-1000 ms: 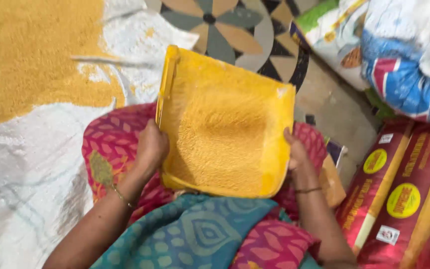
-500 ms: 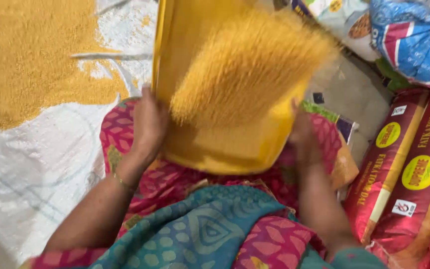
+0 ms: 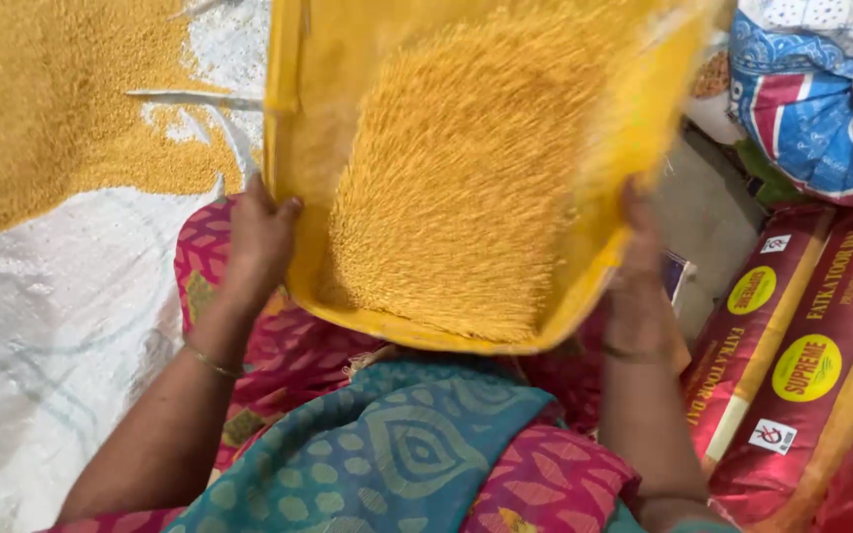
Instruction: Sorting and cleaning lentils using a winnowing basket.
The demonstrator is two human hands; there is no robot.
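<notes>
both hands are gripping a yellow winnowing tray [image 3: 328, 118]: left hand [image 3: 259, 232] on its left rim, right hand [image 3: 639, 266] on its right; yellow grain [image 3: 466, 188] is blurring inside.

A white woven sheet [image 3: 41, 326] covers the floor, with red sacks [image 3: 802, 365] stacked at the right.
</notes>
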